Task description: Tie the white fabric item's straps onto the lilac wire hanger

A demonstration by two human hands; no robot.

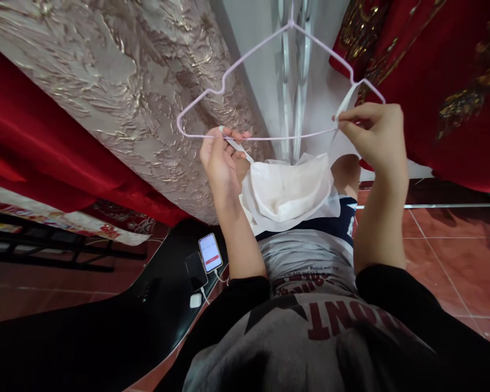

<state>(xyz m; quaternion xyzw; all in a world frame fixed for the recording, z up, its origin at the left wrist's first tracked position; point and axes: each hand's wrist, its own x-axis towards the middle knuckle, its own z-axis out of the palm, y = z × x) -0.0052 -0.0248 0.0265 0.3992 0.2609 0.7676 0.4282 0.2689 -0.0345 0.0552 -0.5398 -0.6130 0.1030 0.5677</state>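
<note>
A thin lilac wire hanger (249, 54) hangs in front of me. Below it droops a white strappy garment (289, 190). My left hand (218, 158) is closed, pinching the garment's left strap against the hanger's lower bar. My right hand (373, 133) is closed on the right strap, which loops over the hanger's right shoulder. The white cloth sags between both hands, above my grey printed shirt.
A beige embroidered curtain (126, 81) and red cloth (32, 141) hang at the left; a red and gold fabric (445, 81) hangs at the right. A lit phone (210, 252) on a cable lies on a black surface (155, 305). The floor has red tiles (453, 245).
</note>
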